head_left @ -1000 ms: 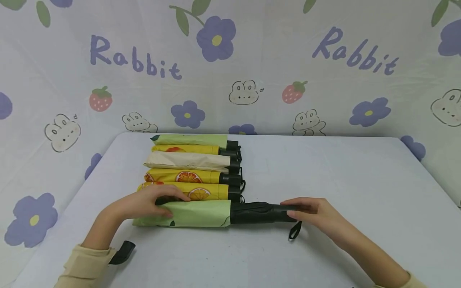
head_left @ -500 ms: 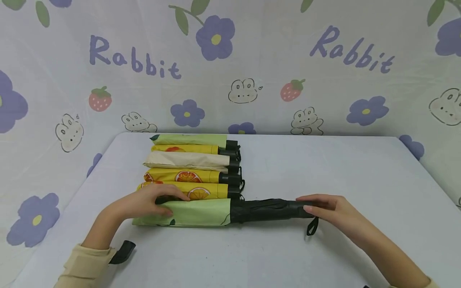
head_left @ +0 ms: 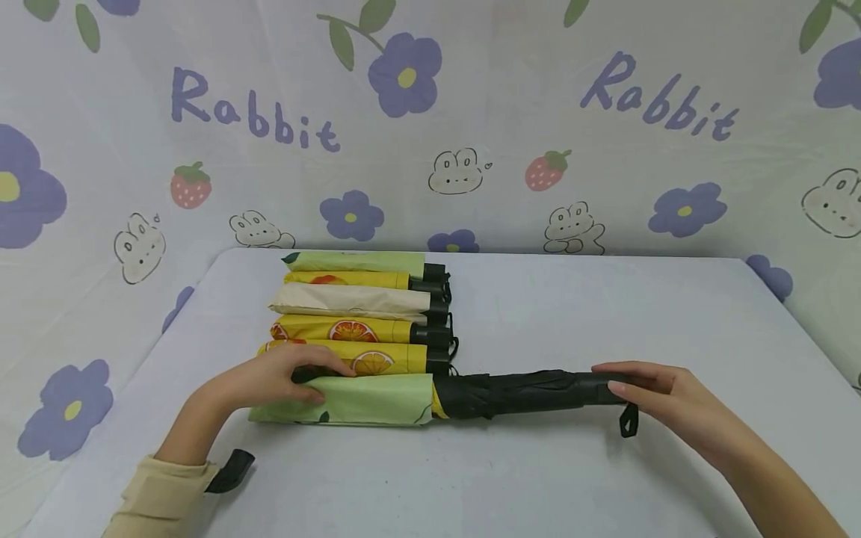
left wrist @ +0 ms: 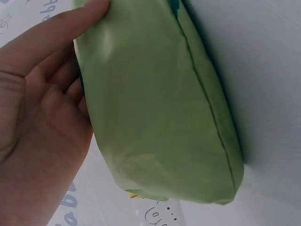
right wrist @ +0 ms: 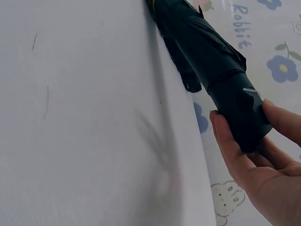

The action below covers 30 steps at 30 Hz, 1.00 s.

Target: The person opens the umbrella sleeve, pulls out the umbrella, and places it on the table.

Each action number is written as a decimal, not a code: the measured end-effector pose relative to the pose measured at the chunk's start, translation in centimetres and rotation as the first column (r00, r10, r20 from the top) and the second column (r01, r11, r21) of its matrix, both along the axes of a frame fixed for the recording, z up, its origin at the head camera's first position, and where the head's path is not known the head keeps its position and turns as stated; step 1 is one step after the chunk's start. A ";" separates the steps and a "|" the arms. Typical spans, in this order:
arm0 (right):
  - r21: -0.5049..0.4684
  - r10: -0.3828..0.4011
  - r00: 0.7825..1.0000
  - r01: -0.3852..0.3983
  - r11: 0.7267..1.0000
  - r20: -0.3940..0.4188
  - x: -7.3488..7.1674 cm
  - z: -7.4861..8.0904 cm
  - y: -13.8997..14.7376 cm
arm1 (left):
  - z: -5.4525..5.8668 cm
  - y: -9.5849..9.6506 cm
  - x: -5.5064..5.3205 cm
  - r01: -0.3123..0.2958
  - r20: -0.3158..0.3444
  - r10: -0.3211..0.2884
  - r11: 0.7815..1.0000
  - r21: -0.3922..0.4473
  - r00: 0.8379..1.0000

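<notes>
A light green umbrella sleeve lies nearest the front of the row. My left hand grips its left part, thumb on the near side and fingers over the far side; the left wrist view shows the sleeve's closed end. Out of its right end sticks a folded umbrella, black outside, with a sliver of yellow at the sleeve's mouth. My right hand pinches the black handle between thumb and fingers, slightly raised over the table. A black wrist loop hangs below the handle.
Behind lie several sleeved umbrellas in a row: yellow ones with orange slices, a cream one and a green one at the back. A patterned cloth hangs behind the white table.
My right hand has moved right, drawing the black umbrella further out of the green sleeve; yellow now shows at the mouth. My left hand stays in place on the sleeve.
</notes>
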State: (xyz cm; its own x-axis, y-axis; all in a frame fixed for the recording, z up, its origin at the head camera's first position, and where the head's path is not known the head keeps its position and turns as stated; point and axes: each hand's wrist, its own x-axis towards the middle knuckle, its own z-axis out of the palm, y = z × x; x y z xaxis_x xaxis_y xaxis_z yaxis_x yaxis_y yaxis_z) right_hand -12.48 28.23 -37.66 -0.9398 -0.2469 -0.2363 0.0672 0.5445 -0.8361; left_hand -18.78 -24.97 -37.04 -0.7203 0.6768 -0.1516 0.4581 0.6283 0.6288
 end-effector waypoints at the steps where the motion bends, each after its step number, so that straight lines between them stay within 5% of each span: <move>1: 0.005 0.000 1.000 0.000 1.000 -0.007 0.0 0.0 0.3 | 0.0 0.0 0.0 0.000 0.002 0.000 1.000 0.000 1.000; 21: -0.070 0.018 0.999 -0.020 0.997 -0.026 0.3 -0.7 5.2 | -0.2 -0.1 -0.1 0.017 -0.011 -0.017 1.000 0.025 1.000; 30: -0.144 0.025 0.999 -0.020 0.989 0.037 0.1 -1.9 7.6 | -0.2 -0.1 -0.1 0.015 -0.014 -0.014 1.000 0.022 1.000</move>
State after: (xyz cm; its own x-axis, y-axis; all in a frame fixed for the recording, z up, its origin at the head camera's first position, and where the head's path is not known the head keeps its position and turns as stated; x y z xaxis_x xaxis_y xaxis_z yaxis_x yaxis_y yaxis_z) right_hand -12.41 35.84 -39.53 -0.9245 -0.3017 -0.2329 0.0899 0.4212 -0.9025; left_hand -18.86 -25.09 -37.28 -0.7124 0.6903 -0.1267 0.4759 0.6078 0.6357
